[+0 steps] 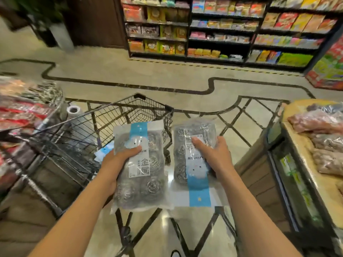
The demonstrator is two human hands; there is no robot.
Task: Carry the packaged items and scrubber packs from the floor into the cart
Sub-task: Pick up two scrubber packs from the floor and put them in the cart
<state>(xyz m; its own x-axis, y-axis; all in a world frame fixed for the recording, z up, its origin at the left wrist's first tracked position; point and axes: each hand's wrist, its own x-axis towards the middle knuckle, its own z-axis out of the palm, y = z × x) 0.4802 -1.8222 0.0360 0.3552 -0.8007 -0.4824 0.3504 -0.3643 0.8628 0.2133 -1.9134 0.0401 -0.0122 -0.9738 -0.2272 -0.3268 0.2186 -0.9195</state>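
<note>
Left hand [118, 160] grip around one scrubber pack [141, 167], above cart [130, 112] near rim. Right hand [213, 154] grip around second pack [193, 164], beside cart's right edge, over bare floor [167, 84].

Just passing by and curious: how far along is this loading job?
Midway, it seems. Each hand, left and right, holds a scrubber pack above the floor, neither yet in the cart. A blue-and-white pack may already lie inside.
</note>
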